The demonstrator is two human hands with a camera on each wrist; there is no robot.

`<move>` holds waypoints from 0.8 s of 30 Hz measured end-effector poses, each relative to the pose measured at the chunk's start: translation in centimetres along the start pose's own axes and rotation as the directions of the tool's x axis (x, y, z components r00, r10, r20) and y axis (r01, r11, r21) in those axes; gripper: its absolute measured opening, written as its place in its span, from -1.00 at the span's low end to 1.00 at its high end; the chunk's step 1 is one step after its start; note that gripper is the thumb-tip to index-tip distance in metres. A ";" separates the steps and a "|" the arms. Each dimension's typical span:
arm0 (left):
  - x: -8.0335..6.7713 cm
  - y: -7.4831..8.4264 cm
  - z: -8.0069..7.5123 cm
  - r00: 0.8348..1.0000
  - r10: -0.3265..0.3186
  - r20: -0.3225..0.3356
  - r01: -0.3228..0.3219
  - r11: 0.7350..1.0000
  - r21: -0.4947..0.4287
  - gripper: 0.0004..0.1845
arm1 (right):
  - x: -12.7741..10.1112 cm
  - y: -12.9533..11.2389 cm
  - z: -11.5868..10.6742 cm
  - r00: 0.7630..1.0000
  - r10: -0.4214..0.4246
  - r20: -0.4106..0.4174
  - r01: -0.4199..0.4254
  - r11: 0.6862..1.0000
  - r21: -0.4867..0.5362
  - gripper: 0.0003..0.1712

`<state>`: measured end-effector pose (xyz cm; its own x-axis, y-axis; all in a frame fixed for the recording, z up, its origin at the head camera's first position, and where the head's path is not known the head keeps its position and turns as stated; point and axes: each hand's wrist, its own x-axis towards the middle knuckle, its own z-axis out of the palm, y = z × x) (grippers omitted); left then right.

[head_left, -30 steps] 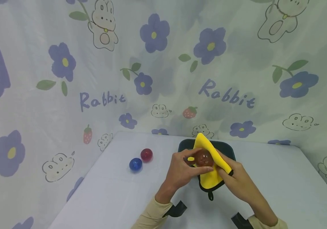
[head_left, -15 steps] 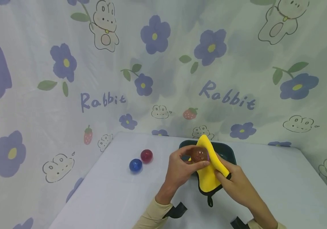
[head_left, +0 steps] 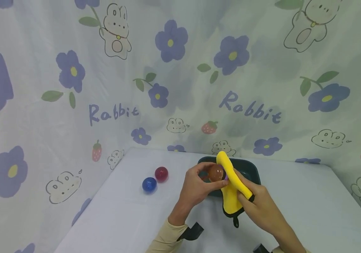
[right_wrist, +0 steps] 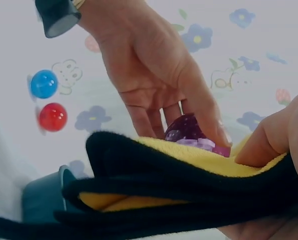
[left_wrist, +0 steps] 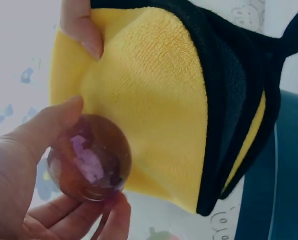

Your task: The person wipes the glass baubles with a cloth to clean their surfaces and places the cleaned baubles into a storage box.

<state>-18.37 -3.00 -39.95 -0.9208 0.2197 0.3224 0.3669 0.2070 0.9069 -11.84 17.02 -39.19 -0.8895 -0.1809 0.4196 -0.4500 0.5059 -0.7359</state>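
Observation:
My left hand point(head_left: 191, 188) holds a see-through ball point(left_wrist: 91, 160) between thumb and fingertips. Purple shows inside the ball in both wrist views, while in the head view it looks brownish orange. A yellow cloth point(left_wrist: 149, 90) with a black border and a small black loop lies against the ball's right side. Gripping that cloth in folds is my right hand point(head_left: 261, 203), its thumb on the near side. In the right wrist view the folded cloth hides the ball's lower part. Both hands are above the front of a dark teal box point(head_left: 250, 168).
To the left on the white table point(head_left: 123, 218) sit a red ball point(head_left: 161, 174) and a blue ball point(head_left: 149, 185), close together. A patterned curtain point(head_left: 180, 77) with flowers and rabbits stands behind the table. Each wrist carries a black mount, such as the left one point(head_left: 192, 232).
The ball has shifted left in my left hand, and more purple shows at its right edge. The cloth has folded narrower beside it. The red and blue balls stay put.

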 end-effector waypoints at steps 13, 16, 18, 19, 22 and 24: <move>-0.1 0.0 -0.1 0.996 0.018 0.085 -0.020 1.000 0.020 -0.47 | 0.0 0.6 0.4 0.977 -0.208 -0.036 0.200 0.966 -0.166 -0.05; -0.3 0.1 0.1 0.992 0.041 0.116 -0.043 0.999 0.015 -0.54 | 0.1 0.7 0.4 0.973 -0.227 -0.029 0.218 0.959 -0.180 -0.02; -0.4 0.2 0.2 0.991 0.051 0.126 -0.054 0.998 0.020 -0.57 | 0.1 0.9 0.3 0.970 -0.240 -0.026 0.231 0.954 -0.189 -0.01; -0.5 0.3 0.3 0.990 0.053 0.131 -0.056 0.998 0.020 -0.56 | 0.2 0.9 0.3 0.970 -0.242 -0.023 0.233 0.953 -0.195 -0.01; -0.6 0.3 0.4 0.988 0.058 0.140 -0.062 0.998 0.021 -0.54 | 0.2 1.1 0.2 0.971 -0.238 -0.017 0.230 0.953 -0.199 -0.05; -0.6 0.4 0.4 0.987 0.062 0.147 -0.065 0.998 0.017 -0.51 | 0.3 1.2 0.1 0.972 -0.233 -0.017 0.226 0.955 -0.194 -0.07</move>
<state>-17.59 -2.71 -39.92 -0.8669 0.3698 0.3343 0.4281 0.2086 0.8793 -12.62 17.47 -40.02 -0.7586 -0.2796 0.5885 -0.6150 0.6057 -0.5050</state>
